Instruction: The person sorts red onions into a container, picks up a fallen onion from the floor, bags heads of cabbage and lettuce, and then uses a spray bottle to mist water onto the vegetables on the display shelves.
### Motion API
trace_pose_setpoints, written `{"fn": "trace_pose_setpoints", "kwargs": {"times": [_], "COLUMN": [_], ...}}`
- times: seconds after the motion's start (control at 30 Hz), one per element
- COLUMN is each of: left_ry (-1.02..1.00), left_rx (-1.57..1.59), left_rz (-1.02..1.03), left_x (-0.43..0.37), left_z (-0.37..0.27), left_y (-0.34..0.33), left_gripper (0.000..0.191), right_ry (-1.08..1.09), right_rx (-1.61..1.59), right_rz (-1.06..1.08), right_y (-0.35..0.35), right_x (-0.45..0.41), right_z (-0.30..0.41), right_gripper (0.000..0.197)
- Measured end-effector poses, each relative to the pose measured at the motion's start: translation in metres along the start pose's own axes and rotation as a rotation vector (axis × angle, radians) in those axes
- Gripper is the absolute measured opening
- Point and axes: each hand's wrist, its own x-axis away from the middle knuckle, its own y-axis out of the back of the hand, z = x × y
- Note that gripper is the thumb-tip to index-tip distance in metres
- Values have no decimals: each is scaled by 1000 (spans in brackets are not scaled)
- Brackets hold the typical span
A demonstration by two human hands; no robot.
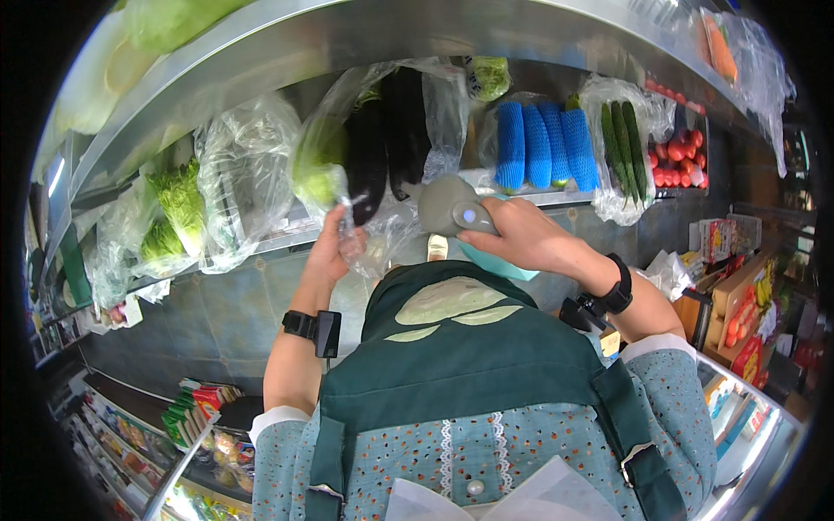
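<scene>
With my left hand (335, 251) I pinch the edge of a clear plastic bag (446, 124) on the refrigerated shelf. Large dark eggplants (368, 153) lie by the bag's opening, beside a pale green vegetable (319, 159) under clear film. My right hand (521, 234) grips a rounded grey handheld device (449, 205) with a lit button, close to the eggplants' lower ends. A teal object (498, 264) shows below that hand; its kind is unclear.
Leafy lettuce (176, 208) in plastic lies at the left. Blue foam-netted vegetables (537, 146), cucumbers (623, 150) and red tomatoes (677, 153) sit to the right. A metal shelf edge (391, 29) curves overhead. Cartons of produce (733, 312) stand at the right, packaged goods (195, 410) at lower left.
</scene>
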Motion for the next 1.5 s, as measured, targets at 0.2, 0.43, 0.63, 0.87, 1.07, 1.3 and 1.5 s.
{"fn": "trace_pose_setpoints", "kwargs": {"times": [0.2, 0.43, 0.63, 0.87, 1.07, 1.3, 1.5], "left_ry": [-117, -132, -186, -464, -955, -1120, -1814], "left_rx": [-22, -87, -251, -1069, -659, -726, -1204], "left_rz": [323, 260, -87, 73, 314, 258, -324], "left_x": [7, 7, -1, 64, 147, 152, 142], "left_z": [-22, -9, 7, -1, -38, -52, -83], "left_y": [-5, -17, -19, -79, -140, -150, -166], "left_gripper": [78, 53, 27, 45, 43, 47, 38], "right_ry": [55, 184, -16, -22, -89, 6, -53], "right_rx": [-65, -61, -153, -75, -196, -261, -453], "right_rz": [-90, -108, -152, -376, -372, -224, -133], "right_y": [-10, -19, -2, 22, 44, 54, 63], "right_x": [-14, -12, -1, -10, -18, -4, 16], "right_z": [-7, -13, -27, -48, -33, -20, -18], "right_gripper": [53, 51, 50, 49, 45, 43, 53]}}
